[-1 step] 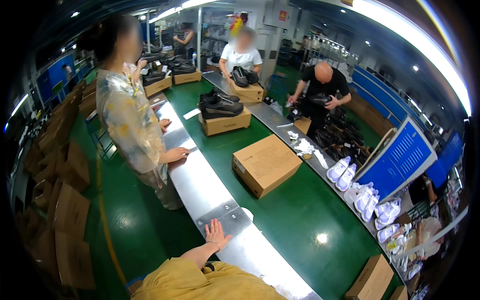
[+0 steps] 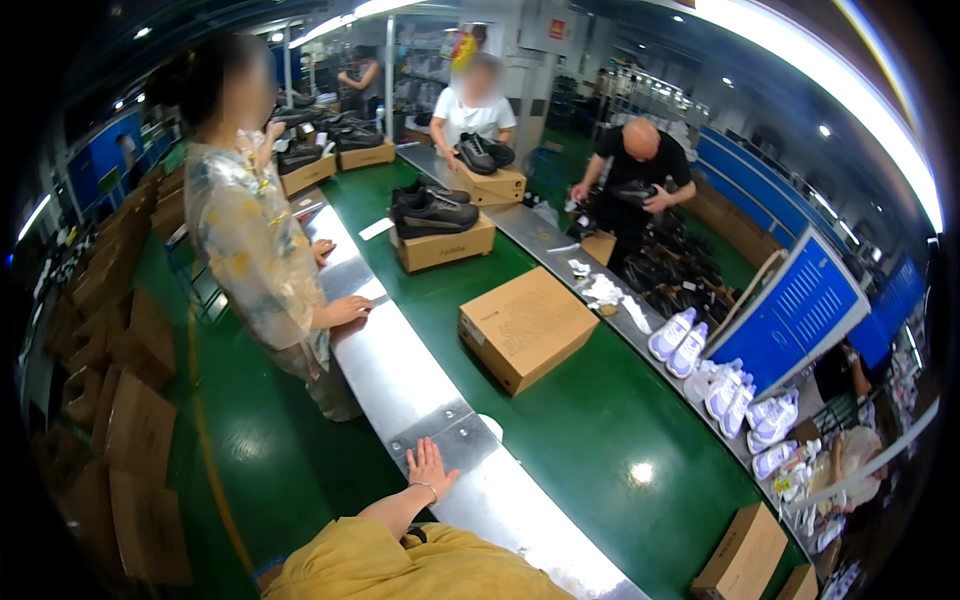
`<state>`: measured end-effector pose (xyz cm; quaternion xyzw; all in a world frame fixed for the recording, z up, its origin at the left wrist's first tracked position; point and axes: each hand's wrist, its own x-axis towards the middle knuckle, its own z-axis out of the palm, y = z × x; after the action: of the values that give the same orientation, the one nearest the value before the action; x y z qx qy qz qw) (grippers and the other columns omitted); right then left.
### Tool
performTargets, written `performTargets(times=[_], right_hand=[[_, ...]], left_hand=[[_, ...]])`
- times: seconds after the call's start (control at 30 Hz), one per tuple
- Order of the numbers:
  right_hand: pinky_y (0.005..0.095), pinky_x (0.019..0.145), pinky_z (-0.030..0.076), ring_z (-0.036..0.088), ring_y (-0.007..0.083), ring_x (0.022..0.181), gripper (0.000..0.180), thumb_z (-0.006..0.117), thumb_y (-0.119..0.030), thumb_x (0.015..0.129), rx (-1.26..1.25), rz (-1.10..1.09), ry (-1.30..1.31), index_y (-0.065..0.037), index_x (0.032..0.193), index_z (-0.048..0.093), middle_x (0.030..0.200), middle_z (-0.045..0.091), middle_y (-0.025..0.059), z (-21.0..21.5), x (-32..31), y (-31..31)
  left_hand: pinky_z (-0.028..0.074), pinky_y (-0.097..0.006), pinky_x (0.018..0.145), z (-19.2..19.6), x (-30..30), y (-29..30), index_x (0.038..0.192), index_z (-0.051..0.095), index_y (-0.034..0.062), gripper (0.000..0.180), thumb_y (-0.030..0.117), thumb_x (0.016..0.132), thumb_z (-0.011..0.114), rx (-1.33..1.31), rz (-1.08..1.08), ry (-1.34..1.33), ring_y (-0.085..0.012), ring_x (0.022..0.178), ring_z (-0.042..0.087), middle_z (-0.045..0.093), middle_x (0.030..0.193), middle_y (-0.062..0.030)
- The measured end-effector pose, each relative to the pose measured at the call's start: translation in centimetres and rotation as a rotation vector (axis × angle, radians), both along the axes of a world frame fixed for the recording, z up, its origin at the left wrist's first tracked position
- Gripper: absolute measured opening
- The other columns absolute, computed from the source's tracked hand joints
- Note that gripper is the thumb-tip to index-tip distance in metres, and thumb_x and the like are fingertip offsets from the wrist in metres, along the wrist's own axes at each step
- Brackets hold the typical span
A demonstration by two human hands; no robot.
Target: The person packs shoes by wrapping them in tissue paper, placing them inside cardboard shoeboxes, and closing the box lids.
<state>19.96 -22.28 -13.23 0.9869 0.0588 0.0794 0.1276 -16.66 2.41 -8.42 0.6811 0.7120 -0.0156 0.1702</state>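
Note:
My left hand [image 2: 430, 470] lies palm down on the metal ledge [image 2: 500, 500] along the near side of a green conveyor belt [image 2: 580, 440]. Its fingers are stretched out and apart, and it holds nothing. A thin bracelet circles the wrist, below a mustard-yellow sleeve [image 2: 390, 560]. Just beyond the fingertips, a round white piece [image 2: 491, 427] shows at the ledge's edge. Nearest on the belt is a closed brown cardboard box [image 2: 528, 325]. Farther up, a pair of dark shoes [image 2: 435, 212] sits on a shoebox [image 2: 447, 248]. My right hand is out of sight.
On my left stands a person in a patterned blouse [image 2: 250, 220], both hands on the ledge. Across the belt are a person in white [image 2: 475, 115] and one in black [image 2: 640, 165] handling a shoe. White-and-lilac shoes [image 2: 680, 340] line the far ledge; cartons [image 2: 145, 420] stack at left.
The whole view has shifted very slightly. My left hand stays flat on the ledge, and nothing has been picked up or let go.

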Motion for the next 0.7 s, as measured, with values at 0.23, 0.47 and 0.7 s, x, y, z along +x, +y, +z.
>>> performTargets(times=[0.23, 0.47, 0.7], right_hand=[[0.0585, 0.091, 0.032, 0.019, 0.0371, 0.13, 0.077, 0.036, -0.068, 0.077, -0.017, -0.136, -0.004, -0.017, 0.135, 0.032, 0.142, 0.024, 0.0151, 0.6, -1.9, -2.1], [0.0612, 0.097, 0.02, 0.015, 0.0348, 0.132, 0.077, 0.028, -0.068, 0.079, 0.042, -0.284, 0.203, -0.017, 0.136, 0.03, 0.145, 0.018, 0.0123, 5.0, -3.7, -0.8], [0.0634, 0.096, 0.017, 0.016, 0.0361, 0.132, 0.072, 0.027, -0.063, 0.083, 0.315, -0.222, 0.234, -0.016, 0.137, 0.028, 0.145, 0.017, 0.0131, 7.1, -4.5, -1.1]], left_hand=[[-0.002, -0.051, 0.106, -0.1, -0.2, 0.1, 0.136, 0.014, -0.0065, 0.084, 0.053, 0.083, 0.04, 0.022, 0.023, 0.017, -0.031, 0.135, -0.002, 0.005, 0.145, -0.0196], [-0.001, -0.051, 0.106, -0.9, -0.8, -0.1, 0.135, 0.016, -0.0072, 0.083, 0.053, 0.084, 0.04, 0.063, 0.032, 0.023, -0.0313, 0.135, -0.002, 0.006, 0.145, -0.0207], [0.001, -0.051, 0.106, -1.2, -0.5, -0.1, 0.135, 0.017, -0.0074, 0.082, 0.052, 0.084, 0.04, 0.095, 0.011, 0.042, -0.0323, 0.135, 0.0, 0.007, 0.145, -0.0214]])
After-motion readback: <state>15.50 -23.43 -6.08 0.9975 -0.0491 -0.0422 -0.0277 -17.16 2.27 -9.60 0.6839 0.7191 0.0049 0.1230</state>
